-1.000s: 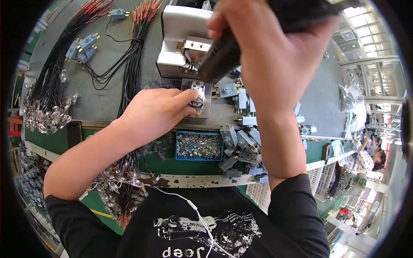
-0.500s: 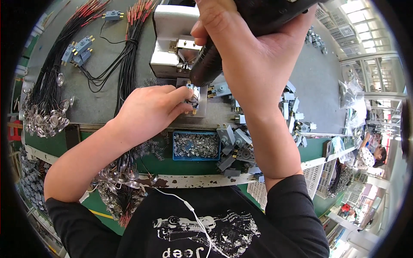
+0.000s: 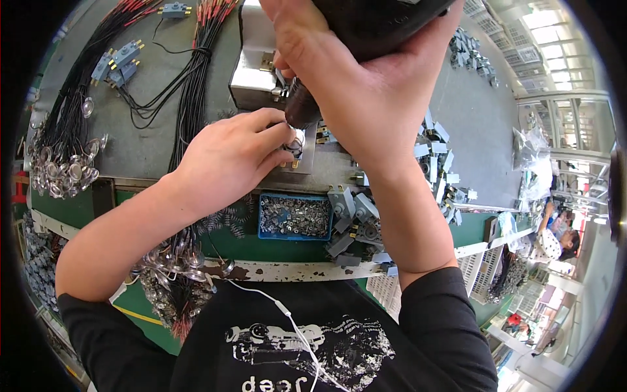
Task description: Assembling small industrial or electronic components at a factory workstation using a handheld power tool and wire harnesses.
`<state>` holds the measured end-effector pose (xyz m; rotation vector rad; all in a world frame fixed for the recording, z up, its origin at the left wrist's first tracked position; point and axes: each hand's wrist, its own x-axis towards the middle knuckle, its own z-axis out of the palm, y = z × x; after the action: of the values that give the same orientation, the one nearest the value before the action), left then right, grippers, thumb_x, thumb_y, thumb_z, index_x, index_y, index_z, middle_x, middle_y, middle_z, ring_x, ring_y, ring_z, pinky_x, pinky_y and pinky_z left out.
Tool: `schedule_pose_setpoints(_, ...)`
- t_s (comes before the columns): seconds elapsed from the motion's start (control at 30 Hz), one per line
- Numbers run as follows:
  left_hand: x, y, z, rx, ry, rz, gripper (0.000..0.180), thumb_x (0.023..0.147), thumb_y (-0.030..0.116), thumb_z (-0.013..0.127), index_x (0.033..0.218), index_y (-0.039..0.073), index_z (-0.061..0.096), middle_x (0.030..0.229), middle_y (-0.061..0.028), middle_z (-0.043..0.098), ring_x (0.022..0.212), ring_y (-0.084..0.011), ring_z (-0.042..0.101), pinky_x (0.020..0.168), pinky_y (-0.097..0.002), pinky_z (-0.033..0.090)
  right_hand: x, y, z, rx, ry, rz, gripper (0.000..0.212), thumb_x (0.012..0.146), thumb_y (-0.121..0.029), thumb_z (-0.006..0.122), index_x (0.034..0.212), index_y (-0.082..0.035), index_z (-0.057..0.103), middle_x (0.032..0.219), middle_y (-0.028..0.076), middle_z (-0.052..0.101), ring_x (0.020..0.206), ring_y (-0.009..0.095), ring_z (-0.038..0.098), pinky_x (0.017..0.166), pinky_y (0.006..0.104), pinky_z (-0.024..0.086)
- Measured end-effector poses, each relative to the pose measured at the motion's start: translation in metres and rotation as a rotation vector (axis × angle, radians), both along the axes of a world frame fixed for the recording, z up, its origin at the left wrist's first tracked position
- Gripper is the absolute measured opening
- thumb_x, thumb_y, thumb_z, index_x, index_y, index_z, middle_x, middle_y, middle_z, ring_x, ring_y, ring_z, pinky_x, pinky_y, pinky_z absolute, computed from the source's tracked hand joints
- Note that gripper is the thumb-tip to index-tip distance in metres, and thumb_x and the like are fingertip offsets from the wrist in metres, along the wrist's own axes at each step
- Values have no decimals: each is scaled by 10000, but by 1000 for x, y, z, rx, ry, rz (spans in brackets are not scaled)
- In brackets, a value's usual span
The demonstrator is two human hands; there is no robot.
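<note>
My right hand (image 3: 366,98) is wrapped round a black power screwdriver (image 3: 366,29), whose dark nose (image 3: 302,108) points down at a small work piece. That piece is an open switch (image 3: 298,145) with brass terminals, sitting on a flat metal plate (image 3: 307,164). My left hand (image 3: 228,153) pinches the switch from the left with thumb and fingers, which cover part of it. The screwdriver's tip meets the work beside my left fingertips; the exact contact point is hidden. Behind the nose stands a white block-shaped fixture (image 3: 251,81) with metal fittings.
Bundles of black wires (image 3: 189,98) with red ends lie left. Grey-blue switches (image 3: 353,209) are heaped right of a blue tray (image 3: 294,237) of small metal parts. Metal discs on wires (image 3: 173,261) hang at the front edge. Another person (image 3: 552,245) sits far right.
The screwdriver and my right hand have moved slightly left and toward the top of the view. My left hand stays at the switch; the whole view has shifted a little.
</note>
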<state>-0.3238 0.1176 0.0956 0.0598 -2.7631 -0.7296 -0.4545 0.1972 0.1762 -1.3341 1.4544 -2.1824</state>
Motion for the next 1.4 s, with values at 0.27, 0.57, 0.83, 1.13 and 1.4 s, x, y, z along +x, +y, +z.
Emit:
schedule_pose_setpoints(0.27,-1,3,-4,89,37,-6,220,884,189,737,1021,68,613,1107,-82,625,994,-320,623,859,-434,519,-30,4,-17,4,227,120,587,834,111,760,1293,23,404,908,109,676,763,159,695,639,269,586)
schedule_pose_setpoints(0.57,-7,-2,-8,-72,187,-6,268,837,182,765,1018,64,606,1130,-85,638,1022,-310,609,878,-423,491,16,28,-10,5,-91,-145,511,847,94,764,1235,9,443,864,94,675,716,146,684,589,269,573)
schedule_pose_setpoints(0.83,3,47,-10,-287,-189,-603,66,775,170,686,819,121,700,821,2,670,865,-198,668,834,-362,485,13,31,-4,-16,-91,-219,501,850,91,761,1227,3,444,870,92,673,708,146,679,580,268,568)
schedule_pose_setpoints(1.13,13,61,-21,-419,-169,-660,60,789,182,671,800,123,667,804,12,644,862,-180,646,767,-329,462,-10,5,22,-148,-19,-255,491,853,89,759,1219,-3,444,877,90,671,699,145,674,569,267,563)
schedule_pose_setpoints(1.4,8,53,-17,-226,-193,-605,96,798,167,660,837,92,614,783,-26,609,813,-216,650,729,-361,507,-43,-45,13,-634,187,139,487,854,66,771,1204,-21,443,873,82,664,681,140,657,560,251,546)
